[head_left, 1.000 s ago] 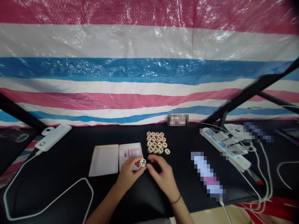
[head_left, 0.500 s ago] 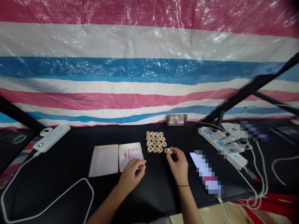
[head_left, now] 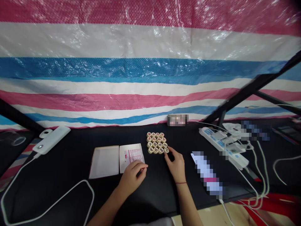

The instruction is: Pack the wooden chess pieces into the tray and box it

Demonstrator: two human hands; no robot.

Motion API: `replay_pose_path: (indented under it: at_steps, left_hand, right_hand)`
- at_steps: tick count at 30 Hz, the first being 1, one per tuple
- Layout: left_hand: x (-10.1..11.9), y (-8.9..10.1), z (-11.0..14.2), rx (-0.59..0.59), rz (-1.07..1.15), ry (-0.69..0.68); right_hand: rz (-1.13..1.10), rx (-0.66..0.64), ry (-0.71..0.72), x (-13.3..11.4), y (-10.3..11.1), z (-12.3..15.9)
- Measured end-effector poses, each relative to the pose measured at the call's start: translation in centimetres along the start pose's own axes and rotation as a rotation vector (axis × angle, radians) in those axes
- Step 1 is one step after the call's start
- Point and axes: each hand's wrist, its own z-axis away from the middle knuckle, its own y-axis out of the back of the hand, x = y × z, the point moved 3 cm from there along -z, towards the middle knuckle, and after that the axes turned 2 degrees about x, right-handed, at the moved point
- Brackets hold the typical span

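Round cream xiangqi pieces point(head_left: 155, 144) stand in a tight block of rows, red characters at the back and black ones at the front. At the block's front right corner, my right hand point(head_left: 176, 164) grips a black-marked xiangqi piece point(head_left: 166, 150) between thumb and fingers, beside its neighbour. My left hand point(head_left: 133, 175) hovers over the near edge of an open box half point(head_left: 131, 153) with a red-printed sheet in it. Its fingers curl loosely, a small gap before the thumb, and nothing shows between them. The other box half point(head_left: 105, 161) lies to its left.
A pixelated phone-like object point(head_left: 208, 174) lies on the right of the black table point(head_left: 70, 169). Behind it is a white power strip point(head_left: 225, 149) with plugs and cables. A white power bank point(head_left: 51, 140) with a cable is at left. A striped sheet point(head_left: 141, 100) hangs behind.
The xiangqi piece that was in my left hand passed to my right hand, which carried it right to the block. My right hand then shifted left, bringing it against the front row.
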Motion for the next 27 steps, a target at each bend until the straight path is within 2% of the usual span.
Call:
replay_pose_path:
  at_steps: [2,4,6,9,11,13,17,22,27]
  left_hand:
    - [-0.2,0.8,-0.3,0.027,-0.051,-0.019]
    - [-1.0,2.2,-0.8,0.063,-0.152,-0.014]
    - [-2.4,3.8,-1.5,0.082,-0.292,0.042]
    - [-4.5,5.2,-2.1,0.011,-0.542,0.069]
    - [-5.5,5.5,-2.0,-0.011,-0.672,0.103]
    - [-6.0,5.2,-1.7,-0.035,-0.727,0.127]
    - [-6.1,4.6,-1.2,-0.049,-0.724,0.133]
    - [-6.5,4.7,-1.2,-0.064,-0.694,0.157]
    - [-6.9,4.7,-1.1,-0.078,-0.677,0.159]
  right_hand:
    - [0.017,0.063,-0.008,-0.9,0.6,-0.2]
    - [0.003,0.129,0.004,-2.7,1.2,-0.5]
    - [-0.08,0.094,0.074,-5.7,1.0,-1.0]
    - [-0.243,-0.275,0.315,-11.2,-1.2,-1.5]
    - [-0.174,-0.468,0.434,-14.0,-3.2,-1.5]
    - [-0.029,-0.601,0.478,-15.5,-5.0,-1.6]
    - [0.172,-0.722,0.435,-16.2,-7.0,-1.8]
    - [0.272,-0.781,0.336,-16.3,-7.5,-2.2]
    - [0.283,-0.772,0.355,-16.4,-7.6,-1.9]
